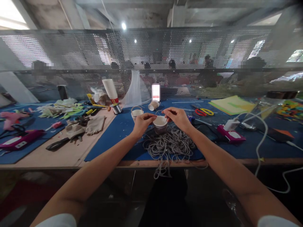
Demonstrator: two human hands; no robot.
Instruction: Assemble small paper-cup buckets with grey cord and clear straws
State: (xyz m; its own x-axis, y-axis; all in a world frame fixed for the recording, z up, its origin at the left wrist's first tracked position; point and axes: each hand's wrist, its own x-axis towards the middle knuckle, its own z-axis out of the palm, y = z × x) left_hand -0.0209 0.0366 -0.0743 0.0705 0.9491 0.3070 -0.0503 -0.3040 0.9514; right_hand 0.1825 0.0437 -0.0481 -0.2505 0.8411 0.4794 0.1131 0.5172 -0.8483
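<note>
A small white paper cup (159,121) stands in front of me, its lower side wrapped in grey cord. Over its mouth arches a thin length of cord (160,110), running between my two hands. At the cup's left rim, my left hand (142,124) is closed, thumb and fingertips pinching one end of that thin cord. My right hand (178,117) pinches the cord at the right rim, fingers bent over the cup. Just below the cup lies a loose heap of grey cord (170,145), with some loops hanging over the table edge.
Behind are a handled cup (137,112), a cup on its side (153,105), a lit phone (156,92) and stacked paper cups (109,89). Scissors (204,111) and a purple power strip (230,134) lie right. Gloves (95,125) and a pink glue gun (13,119) lie left.
</note>
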